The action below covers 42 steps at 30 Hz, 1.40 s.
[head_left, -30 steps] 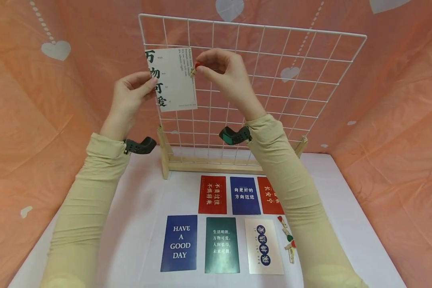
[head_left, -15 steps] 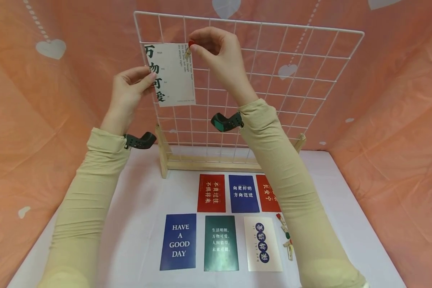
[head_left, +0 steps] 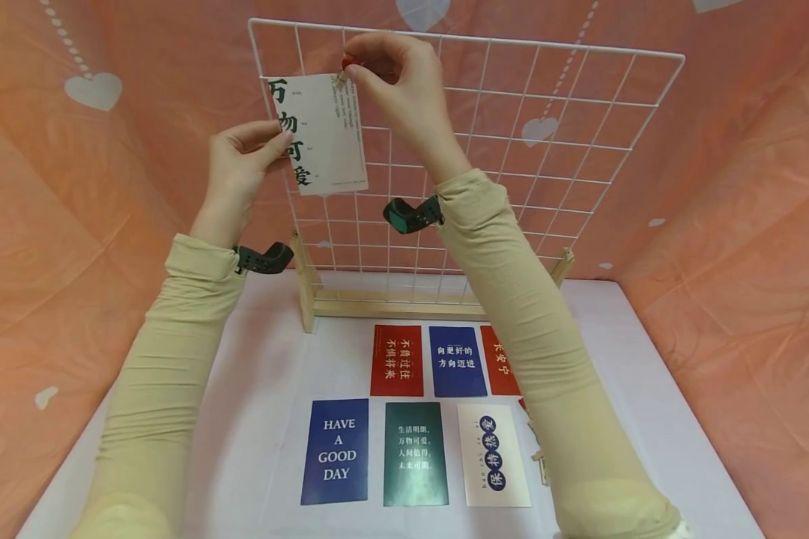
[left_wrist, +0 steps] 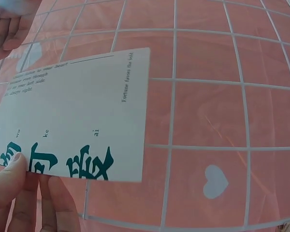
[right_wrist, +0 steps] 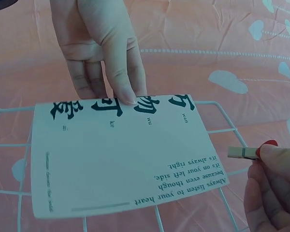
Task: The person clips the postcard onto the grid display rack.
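A: Your left hand (head_left: pixel 232 168) is at the left edge of a card (head_left: pixel 330 150), in front of the left side of the grid rack (head_left: pixel 566 46); cloth (head_left: pixel 209 75) hangs behind the rack.

B: And your right hand (head_left: pixel 404 90) has a clothespin (right_wrist: pixel 241 152) near that card's top edge, toward the right corner.

A: Below, on the tabletop (head_left: pixel 256 449) before the rack's base (head_left: pixel 398 308), you have three cards (head_left: pixel 458 382) in a row, the rightmost partly hidden by your right sleeve (head_left: pixel 546 329).

B: Nearer you lie three more cards (head_left: pixel 416 486), with other clothespins (head_left: pixel 544 471) to their right.
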Available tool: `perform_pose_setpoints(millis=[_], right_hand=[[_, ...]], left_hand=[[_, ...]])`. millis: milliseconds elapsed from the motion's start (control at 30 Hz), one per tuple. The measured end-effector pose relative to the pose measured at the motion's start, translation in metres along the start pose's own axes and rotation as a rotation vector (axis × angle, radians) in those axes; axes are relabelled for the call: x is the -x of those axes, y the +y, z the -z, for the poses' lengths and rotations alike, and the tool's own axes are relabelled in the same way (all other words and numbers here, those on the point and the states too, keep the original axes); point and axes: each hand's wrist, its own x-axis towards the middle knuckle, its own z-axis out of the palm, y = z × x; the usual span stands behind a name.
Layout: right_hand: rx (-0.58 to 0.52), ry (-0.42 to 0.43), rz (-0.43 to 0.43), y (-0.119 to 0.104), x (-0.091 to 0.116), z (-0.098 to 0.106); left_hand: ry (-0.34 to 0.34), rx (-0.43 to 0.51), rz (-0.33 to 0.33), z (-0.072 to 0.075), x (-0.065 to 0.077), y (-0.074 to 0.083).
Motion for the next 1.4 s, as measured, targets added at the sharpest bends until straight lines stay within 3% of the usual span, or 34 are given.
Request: perform_pose_setpoints(millis=[200,600,933,1400], right_hand=[[-0.003,0.038,0.026,0.012,-0.008,-0.007],[-0.014,0.129,-0.006,0.004,-0.005,-0.007],[0.028,0.149,0.005,0.014,-0.01,-0.009],[0.118,0.113,-0.011,0.027,-0.021,-0.02]], left_hand=[[0.002,-0.015,-0.026,0.0,-0.001,0.0],[0.027,-0.042,-0.045,-0.001,-0.001,0.003],[0.046,-0.056,-0.023,0.0,-0.003,0.007],[0.047,-0.058,-0.033,-0.001,-0.001,0.005]])
